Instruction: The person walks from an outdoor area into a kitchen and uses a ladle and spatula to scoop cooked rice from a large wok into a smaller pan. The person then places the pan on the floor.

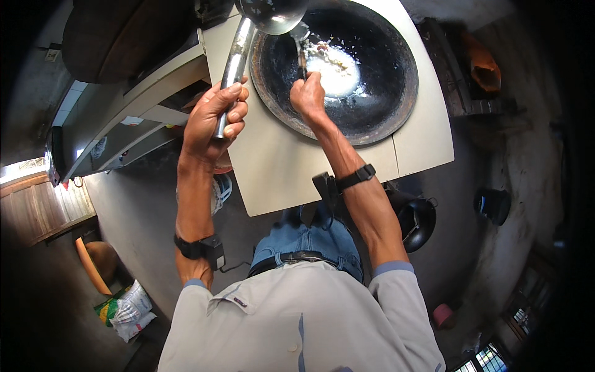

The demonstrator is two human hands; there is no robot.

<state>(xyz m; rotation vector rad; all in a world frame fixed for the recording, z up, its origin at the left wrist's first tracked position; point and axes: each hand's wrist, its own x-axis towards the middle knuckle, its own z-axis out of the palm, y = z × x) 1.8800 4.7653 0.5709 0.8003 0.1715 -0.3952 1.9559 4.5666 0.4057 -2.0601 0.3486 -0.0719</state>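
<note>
My left hand grips the tubular metal handle of a large ladle, whose bowl hangs over the rim of the wok at the top edge of the view. With my right hand I hold the dark handle of a metal spatula, its blade low inside the wok. The wide black wok sits in a pale countertop. A pool of whitish liquid with pale crumbly bits of food lies in its middle. Part of the ladle's bowl is cut off by the frame.
Shelves stand at the left of the counter. A second black pan is low at the right, below the counter edge. Sacks lie at lower left. A pink container is on the floor at right.
</note>
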